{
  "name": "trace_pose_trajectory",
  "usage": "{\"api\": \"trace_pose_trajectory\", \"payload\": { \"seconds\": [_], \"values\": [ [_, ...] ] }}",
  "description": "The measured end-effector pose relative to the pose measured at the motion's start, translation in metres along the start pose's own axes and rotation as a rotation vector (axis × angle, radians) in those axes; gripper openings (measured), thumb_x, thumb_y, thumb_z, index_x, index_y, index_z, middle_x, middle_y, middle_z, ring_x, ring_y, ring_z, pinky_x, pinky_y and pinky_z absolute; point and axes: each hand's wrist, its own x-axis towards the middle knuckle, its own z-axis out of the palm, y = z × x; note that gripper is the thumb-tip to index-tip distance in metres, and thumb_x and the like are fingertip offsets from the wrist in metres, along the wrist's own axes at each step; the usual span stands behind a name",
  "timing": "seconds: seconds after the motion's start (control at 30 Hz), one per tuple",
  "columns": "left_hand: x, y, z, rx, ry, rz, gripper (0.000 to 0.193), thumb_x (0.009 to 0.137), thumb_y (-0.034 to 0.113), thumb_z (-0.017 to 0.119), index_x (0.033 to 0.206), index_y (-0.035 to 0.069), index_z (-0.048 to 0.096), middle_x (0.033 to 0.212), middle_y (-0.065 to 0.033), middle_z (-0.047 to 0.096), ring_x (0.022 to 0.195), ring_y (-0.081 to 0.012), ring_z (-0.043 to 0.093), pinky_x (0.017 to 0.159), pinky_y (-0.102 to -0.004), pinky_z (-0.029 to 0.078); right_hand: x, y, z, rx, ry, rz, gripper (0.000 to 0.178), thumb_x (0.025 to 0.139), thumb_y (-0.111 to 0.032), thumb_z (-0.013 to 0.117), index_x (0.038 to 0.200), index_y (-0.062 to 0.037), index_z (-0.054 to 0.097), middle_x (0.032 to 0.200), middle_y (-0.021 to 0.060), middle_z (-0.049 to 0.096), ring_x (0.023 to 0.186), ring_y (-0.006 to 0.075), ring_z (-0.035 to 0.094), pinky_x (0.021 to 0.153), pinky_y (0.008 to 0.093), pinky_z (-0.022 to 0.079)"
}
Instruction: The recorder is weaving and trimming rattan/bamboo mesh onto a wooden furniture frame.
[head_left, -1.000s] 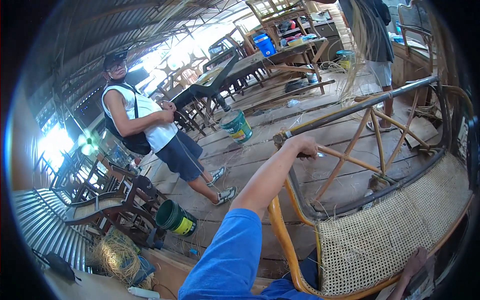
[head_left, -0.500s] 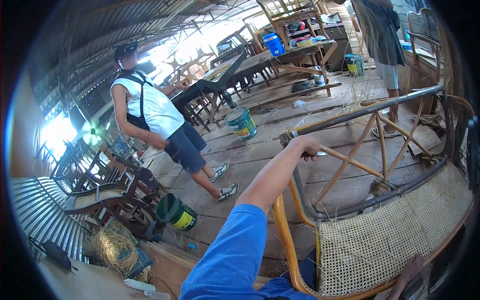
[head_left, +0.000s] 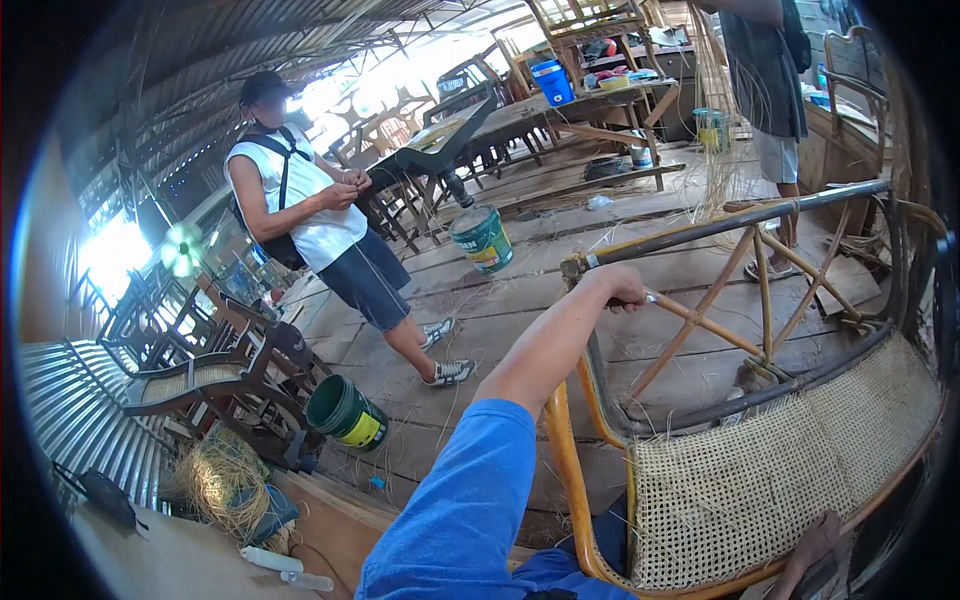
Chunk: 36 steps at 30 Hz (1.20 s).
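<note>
My left hand (head_left: 624, 286), at the end of a blue-sleeved arm, is closed around a small tool whose shiny metal tip (head_left: 651, 297) shows past the fingers. Its handle is hidden in the fist. That hand is over the upper end of a rattan chair frame (head_left: 735, 231), by the crossed thin poles (head_left: 697, 316). Woven cane webbing (head_left: 770, 470) covers the curved lower panel, with loose strand ends along its upper edge. Low at the right, my right hand (head_left: 822, 535) rests at the panel's lower rim; it is dim and its fingers are unclear.
A person (head_left: 300, 200) in a white sleeveless top stands ahead; another (head_left: 765, 90) in dark clothes stands back right with long strands. Green buckets (head_left: 345, 412) are on the plank floor. A strand bundle (head_left: 225, 475) lies lower left, near stacked chairs (head_left: 215, 375). A long workbench (head_left: 510, 125) stands behind.
The person in white has brought both hands together at the chest and turned the head. My left hand has shifted slightly and the metal tip has tilted up. The chair frame has hardly moved.
</note>
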Motion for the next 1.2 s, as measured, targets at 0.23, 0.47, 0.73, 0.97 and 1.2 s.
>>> {"api": "trace_pose_trajectory", "payload": {
  "seconds": [0.23,0.47,0.73,0.97,1.2],
  "values": [
    [0.014,0.006,0.004,-0.043,0.033,0.021,0.014,0.078,0.021,0.055,0.074,0.009,0.061,0.061,0.0007,0.056,0.049,-0.0114,0.051,0.046,-0.0287,0.042,-0.002,0.004,-0.003,-0.029,0.076,0.028,0.009,0.083,-0.002,0.049,0.081,0.0049,0.054,0.077,0.0194,0.052,0.079,0.0351,0.052,0.072,0.0393,0.043],
    [0.045,-0.033,0.001,0.072,-0.148,0.146,0.023,0.077,0.009,0.048,0.095,0.007,0.062,0.05,0.0001,0.045,0.039,-0.0118,0.044,0.038,-0.0275,0.038,0.003,-0.006,-0.002,0.118,0.003,0.057,0.004,0.075,0.002,0.05,0.077,0.0009,0.054,0.074,0.0166,0.053,0.08,0.0328,0.054,0.074,0.0417,0.043],
    [-0.009,0.009,-0.004,0.019,0.02,0.083,0.016,0.077,0.02,0.057,0.07,0.007,0.061,0.061,-0.001,0.057,0.049,-0.0108,0.053,0.046,-0.0281,0.044,-0.005,-0.009,-0.002,0.024,0.126,0.052,0.009,0.071,-0.003,0.06,0.08,-0.0031,0.057,0.086,0.0125,0.057,0.094,0.0308,0.053,0.089,0.0417,0.038],
    [0.001,-0.006,-0.002,-0.154,0.021,0.092,0.024,0.075,0.027,0.065,0.07,0.004,0.061,0.054,-0.002,0.053,0.043,-0.0111,0.049,0.042,-0.0276,0.041,0.001,-0.021,-0.01,0.014,0.048,0.141,0.008,0.071,-0.005,0.061,0.079,-0.0054,0.058,0.085,0.0101,0.057,0.095,0.0292,0.052,0.089,0.0399,0.038],
    [-0.009,0.011,-0.009,0.122,0.149,0.301,0.034,0.076,0.033,0.066,0.066,0.001,0.057,0.05,-0.004,0.049,0.042,-0.0139,0.048,0.04,-0.0313,0.037,-0.003,-0.01,-0.007,0.008,0.072,0.12,0.007,0.073,-0.01,0.06,0.078,-0.0055,0.059,0.087,0.0087,0.059,0.099,0.0272,0.051,0.092,0.0395,0.037]
  ]
}}
